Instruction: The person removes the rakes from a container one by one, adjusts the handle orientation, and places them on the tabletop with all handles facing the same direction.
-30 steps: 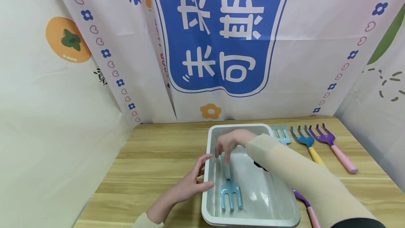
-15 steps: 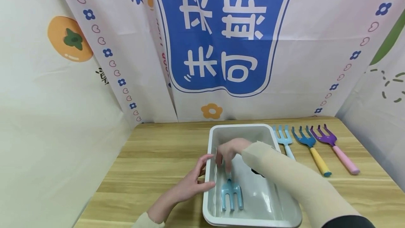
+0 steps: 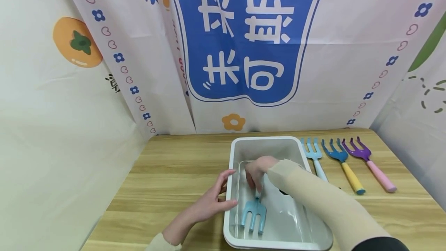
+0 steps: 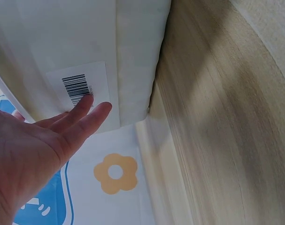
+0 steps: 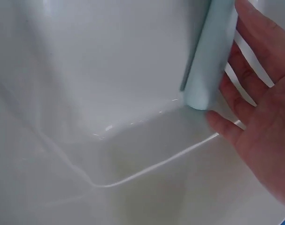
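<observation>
A light blue hand fork [image 3: 254,212] lies inside the grey-white plastic tray [image 3: 275,244], tines toward me. My right hand [image 3: 257,171] reaches into the tray and grips the fork by its pale handle [image 5: 210,61]. In the right wrist view the fingers lie along one side of that handle, near its rounded end; the part farther up leaves the frame. My left hand [image 3: 209,202] steadies the tray's left side, fingers spread and thumb near the rim. In the left wrist view its fingertips touch the wall beside a barcode label [image 4: 79,86].
Right of the tray, three more hand forks lie on the wooden table [image 3: 167,181]: one light blue [image 3: 315,156], one dark blue with a yellow handle [image 3: 350,175], one purple with a pink handle [image 3: 378,171]. A printed cloth [image 3: 348,61] hangs behind.
My right hand has come down and right over the handle. The fork's handle end has swung right and its tines slightly left. My left hand keeps its place on the tray.
</observation>
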Action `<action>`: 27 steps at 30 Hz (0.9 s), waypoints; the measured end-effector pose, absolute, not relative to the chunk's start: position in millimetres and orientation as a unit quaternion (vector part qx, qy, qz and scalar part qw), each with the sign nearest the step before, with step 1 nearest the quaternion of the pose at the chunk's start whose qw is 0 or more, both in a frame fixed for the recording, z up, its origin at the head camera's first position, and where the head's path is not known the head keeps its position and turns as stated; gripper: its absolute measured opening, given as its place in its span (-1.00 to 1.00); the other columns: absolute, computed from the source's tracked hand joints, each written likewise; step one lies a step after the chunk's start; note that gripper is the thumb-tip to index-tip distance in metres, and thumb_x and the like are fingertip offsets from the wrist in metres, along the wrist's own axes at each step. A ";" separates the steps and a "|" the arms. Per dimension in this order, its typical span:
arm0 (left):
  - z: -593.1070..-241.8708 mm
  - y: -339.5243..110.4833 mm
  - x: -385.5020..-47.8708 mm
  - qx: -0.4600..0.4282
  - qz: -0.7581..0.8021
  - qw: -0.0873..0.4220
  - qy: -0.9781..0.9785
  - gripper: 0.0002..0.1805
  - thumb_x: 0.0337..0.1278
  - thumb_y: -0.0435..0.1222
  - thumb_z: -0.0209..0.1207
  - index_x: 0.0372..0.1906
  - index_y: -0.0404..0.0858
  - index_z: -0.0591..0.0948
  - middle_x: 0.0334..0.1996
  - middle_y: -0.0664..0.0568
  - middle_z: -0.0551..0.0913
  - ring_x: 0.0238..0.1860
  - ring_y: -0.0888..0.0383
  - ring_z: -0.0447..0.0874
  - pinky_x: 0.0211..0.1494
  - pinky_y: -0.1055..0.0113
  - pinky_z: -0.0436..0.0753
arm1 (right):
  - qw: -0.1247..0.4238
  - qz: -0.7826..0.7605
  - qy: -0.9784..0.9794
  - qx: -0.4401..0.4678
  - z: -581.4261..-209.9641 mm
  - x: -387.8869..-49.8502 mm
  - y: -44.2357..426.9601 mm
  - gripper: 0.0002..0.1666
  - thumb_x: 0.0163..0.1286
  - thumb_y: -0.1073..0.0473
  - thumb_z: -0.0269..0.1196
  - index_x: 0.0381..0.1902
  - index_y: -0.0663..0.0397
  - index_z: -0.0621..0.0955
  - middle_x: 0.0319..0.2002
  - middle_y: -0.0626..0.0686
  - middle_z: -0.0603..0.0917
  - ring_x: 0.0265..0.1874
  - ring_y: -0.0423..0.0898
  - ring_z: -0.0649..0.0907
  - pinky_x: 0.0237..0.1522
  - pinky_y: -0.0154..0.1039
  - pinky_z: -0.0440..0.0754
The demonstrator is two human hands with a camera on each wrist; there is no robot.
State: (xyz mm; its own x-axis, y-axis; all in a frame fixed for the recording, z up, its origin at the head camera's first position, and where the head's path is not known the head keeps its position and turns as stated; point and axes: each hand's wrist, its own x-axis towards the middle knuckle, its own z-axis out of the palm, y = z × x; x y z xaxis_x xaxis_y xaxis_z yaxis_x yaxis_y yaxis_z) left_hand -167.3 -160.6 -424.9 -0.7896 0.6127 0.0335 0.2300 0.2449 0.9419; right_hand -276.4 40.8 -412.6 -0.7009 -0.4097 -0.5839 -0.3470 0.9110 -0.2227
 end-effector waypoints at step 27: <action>-426.2 -160.3 -169.1 0.272 0.558 0.182 0.763 -0.16 0.28 -0.24 0.19 0.48 -0.17 -0.06 0.37 -0.34 0.15 0.29 -0.26 0.30 0.08 0.27 0.54 | 0.374 -0.072 0.890 -0.251 -469.4 -315.5 48.0 -0.65 -0.14 0.27 0.59 -0.49 -0.33 0.73 -0.41 -0.20 0.70 -0.29 -0.19 0.60 0.07 0.03 0.49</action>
State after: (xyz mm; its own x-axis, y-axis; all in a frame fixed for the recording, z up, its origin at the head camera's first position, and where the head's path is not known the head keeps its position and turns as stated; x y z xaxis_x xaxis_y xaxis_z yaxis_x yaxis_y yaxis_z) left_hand -169.1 -160.3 -426.2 -0.7854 0.6185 0.0265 0.2127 0.2293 0.9498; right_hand -315.5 48.0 -469.4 -0.5947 -0.5006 -0.6291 -0.3933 0.8636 -0.3154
